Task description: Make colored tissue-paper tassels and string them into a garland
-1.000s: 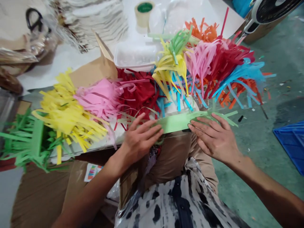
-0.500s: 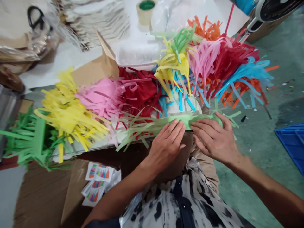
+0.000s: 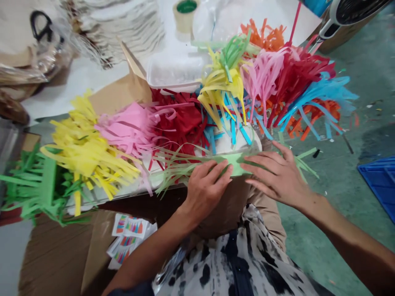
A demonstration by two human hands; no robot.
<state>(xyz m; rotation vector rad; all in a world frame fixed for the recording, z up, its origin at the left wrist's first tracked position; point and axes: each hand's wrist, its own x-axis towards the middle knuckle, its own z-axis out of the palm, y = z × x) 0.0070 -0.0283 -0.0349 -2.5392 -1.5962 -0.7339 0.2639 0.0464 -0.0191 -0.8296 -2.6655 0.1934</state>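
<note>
A light green fringed tissue paper tassel [image 3: 237, 163] lies along the table's front edge, its uncut band flat between my hands and its strips spread to both sides. On the band's left part rests my left hand [image 3: 207, 187], fingers slightly bent and apart, thumb hidden. My right hand [image 3: 276, 174] lies over the right part with its fingers stretched out and spread. Behind them is a row of fringed paper: dark green [image 3: 46, 181], yellow [image 3: 89, 144], pink [image 3: 128, 127] and red [image 3: 180, 119] on the left. Finished-looking yellow [image 3: 222, 88], pink [image 3: 262, 74], red [image 3: 302, 72] and blue [image 3: 321, 94] tassels lie right.
A white plastic tray [image 3: 173, 87] and a tape roll [image 3: 184, 18] stand farther back, near a brown paper piece [image 3: 119, 92]. Black-handled scissors [image 3: 41, 26] lie at upper left. Printed cards [image 3: 128, 234] sit below the table. A blue crate [image 3: 379, 185] is on the floor at right.
My hands have moved apart, the left one slightly left and its fingers more bent, the right one lifting its fingers wider. More of the green band shows flat between them.
</note>
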